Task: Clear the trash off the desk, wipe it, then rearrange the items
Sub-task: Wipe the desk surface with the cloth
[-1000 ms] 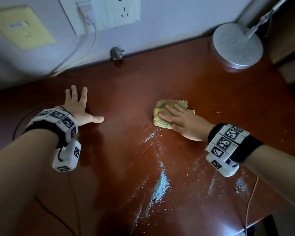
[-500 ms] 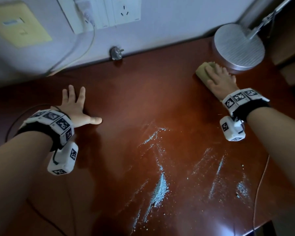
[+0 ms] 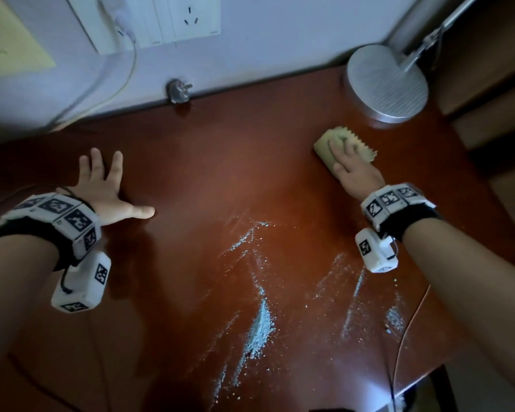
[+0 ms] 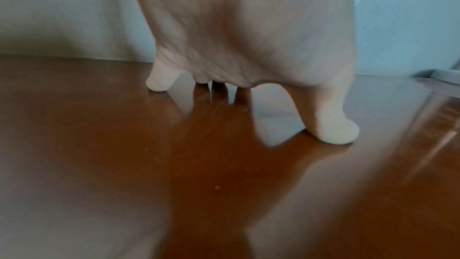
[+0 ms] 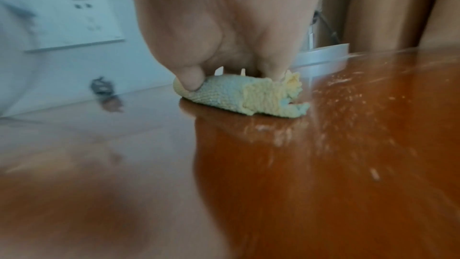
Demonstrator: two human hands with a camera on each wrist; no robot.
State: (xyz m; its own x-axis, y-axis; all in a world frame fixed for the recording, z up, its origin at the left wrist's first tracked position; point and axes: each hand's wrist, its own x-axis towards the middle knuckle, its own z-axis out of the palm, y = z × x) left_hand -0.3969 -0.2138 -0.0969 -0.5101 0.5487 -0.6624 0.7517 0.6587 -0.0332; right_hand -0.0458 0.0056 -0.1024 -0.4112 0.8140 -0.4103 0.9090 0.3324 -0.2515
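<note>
A folded yellow cloth (image 3: 321,150) lies on the glossy red-brown desk (image 3: 220,162), just in front of the lamp base. My right hand (image 3: 344,157) presses down on it with straight fingers; in the right wrist view the thumb (image 5: 190,80) sits at the left end of the cloth (image 5: 236,95). My left hand (image 3: 104,185) lies flat on the desk's left side, fingers spread, holding nothing; the left wrist view shows that hand (image 4: 248,46) from behind. Pale blue-white powder streaks (image 3: 262,322) cover the near middle and right of the desk.
A round silver lamp base (image 3: 387,81) stands at the back right corner. A loose plug (image 3: 177,90) lies against the wall, below a white socket panel (image 3: 173,19). A thin cable (image 3: 405,337) runs over the desk's near right edge.
My right hand swept the cloth from the desk's middle out to the lamp base, then drew it slightly back toward me. The left hand has stayed in place.
</note>
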